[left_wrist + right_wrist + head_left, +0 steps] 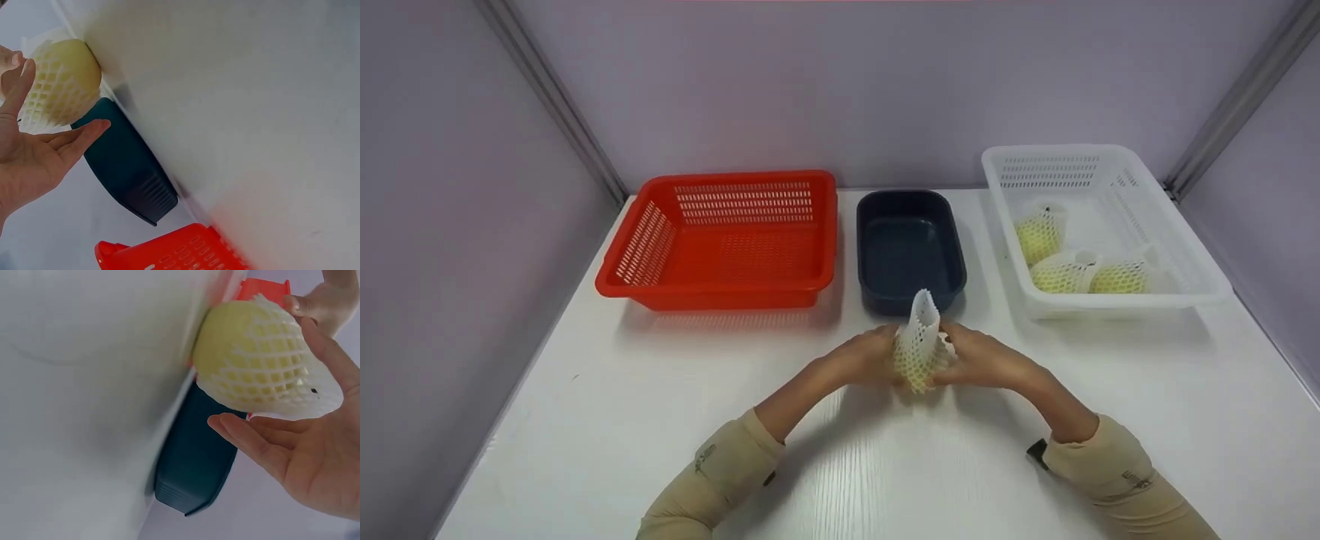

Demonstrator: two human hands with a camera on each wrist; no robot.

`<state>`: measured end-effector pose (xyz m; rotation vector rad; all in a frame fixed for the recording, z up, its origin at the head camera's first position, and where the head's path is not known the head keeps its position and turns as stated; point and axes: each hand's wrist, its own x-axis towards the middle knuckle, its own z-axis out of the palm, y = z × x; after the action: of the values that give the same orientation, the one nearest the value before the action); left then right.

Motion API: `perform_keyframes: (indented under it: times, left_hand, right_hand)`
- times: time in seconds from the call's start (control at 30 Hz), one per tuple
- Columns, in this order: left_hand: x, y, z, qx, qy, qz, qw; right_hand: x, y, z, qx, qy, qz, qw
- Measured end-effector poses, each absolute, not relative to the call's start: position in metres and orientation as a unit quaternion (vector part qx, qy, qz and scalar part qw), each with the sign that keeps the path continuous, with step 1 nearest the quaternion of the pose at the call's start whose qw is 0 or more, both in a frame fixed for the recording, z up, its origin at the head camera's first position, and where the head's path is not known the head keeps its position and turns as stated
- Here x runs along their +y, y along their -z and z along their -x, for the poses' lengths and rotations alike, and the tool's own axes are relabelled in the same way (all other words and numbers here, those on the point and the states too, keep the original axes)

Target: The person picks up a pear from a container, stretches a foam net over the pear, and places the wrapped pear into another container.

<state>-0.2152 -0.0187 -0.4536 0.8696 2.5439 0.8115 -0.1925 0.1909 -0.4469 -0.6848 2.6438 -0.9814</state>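
Note:
Between my two hands is a pale yellow pear (222,343) in a white foam net (917,349). The net stands up in an open collar above the fruit, while the fruit's lower part shows bare in both wrist views. My left hand (870,358) holds the netted pear from the left, thumb and fingers spread about it. From the other side my right hand (986,358) holds it, its thumb against the net in the right wrist view. The pear is at the table surface; whether it touches is hard to tell. Some fingertips are hidden behind the net.
A dark blue basin (911,259) stands just beyond my hands. The red basket (716,291) is at the left. In the white basket (1125,301) at the right lie three netted pears (1040,238). Walls enclose the white table (660,450) behind and at both sides.

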Motion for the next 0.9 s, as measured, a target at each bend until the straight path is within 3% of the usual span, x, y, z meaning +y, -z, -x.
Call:
perform_keyframes:
  times: [0.27,0.9]
  left_hand:
    - [-0.015,0.448,0.216,0.886,-0.305,-0.319,0.142]
    - [-0.012,0.461,0.218,0.893,-0.275,-0.320,0.155]
  right_hand:
    - [0.188,0.444,0.195,0.889,0.372,0.242,0.117]
    - [0.190,0.460,0.201,0.882,0.354,0.256,0.176]
